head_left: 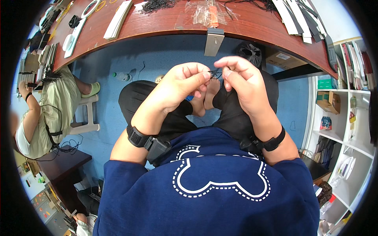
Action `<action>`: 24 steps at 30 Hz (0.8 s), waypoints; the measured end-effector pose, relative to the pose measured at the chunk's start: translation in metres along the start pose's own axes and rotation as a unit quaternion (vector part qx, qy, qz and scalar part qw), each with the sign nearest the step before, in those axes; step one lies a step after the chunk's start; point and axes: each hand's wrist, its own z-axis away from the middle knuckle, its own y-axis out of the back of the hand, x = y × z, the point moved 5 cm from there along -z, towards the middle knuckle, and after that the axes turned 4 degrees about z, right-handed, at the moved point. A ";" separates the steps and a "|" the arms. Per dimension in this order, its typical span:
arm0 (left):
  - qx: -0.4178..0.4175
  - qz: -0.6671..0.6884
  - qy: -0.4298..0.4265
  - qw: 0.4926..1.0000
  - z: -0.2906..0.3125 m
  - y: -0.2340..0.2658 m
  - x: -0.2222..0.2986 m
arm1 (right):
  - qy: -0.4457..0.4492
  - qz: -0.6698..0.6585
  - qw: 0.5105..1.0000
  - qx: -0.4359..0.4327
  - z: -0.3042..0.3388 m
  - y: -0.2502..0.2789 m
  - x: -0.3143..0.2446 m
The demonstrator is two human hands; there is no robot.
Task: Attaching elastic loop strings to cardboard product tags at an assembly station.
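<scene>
Both my hands are raised over my lap, in front of the table edge. My left hand [185,83] pinches a thin black cord [215,73] between thumb and forefinger. On the other side, my right hand [242,80] holds the same cord with its thumb against its bent fingers, while the forefinger arches over it. The short stretch of cord between the hands looks looped or tangled, too small to make out exactly. The rest of it is hidden by the fingers.
Ahead is a red-brown table [157,25] with a black cord pile [159,4], white strips [118,19] and a metal block [214,41] on its edge. A person [55,106] sits at left. White shelves [342,118] stand right; a bottle [122,76] lies on the floor.
</scene>
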 end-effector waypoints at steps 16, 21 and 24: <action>0.089 -0.100 -0.073 0.988 0.000 0.000 0.007 | 0.126 0.393 0.905 -0.097 0.005 -0.006 -0.042; -0.071 -0.117 0.002 0.991 0.002 -0.015 -0.001 | 0.130 0.296 0.934 -0.150 -0.013 -0.005 -0.029; -0.100 -0.044 0.023 0.994 0.003 -0.015 0.001 | -0.002 -0.006 0.981 -0.196 -0.018 0.000 0.001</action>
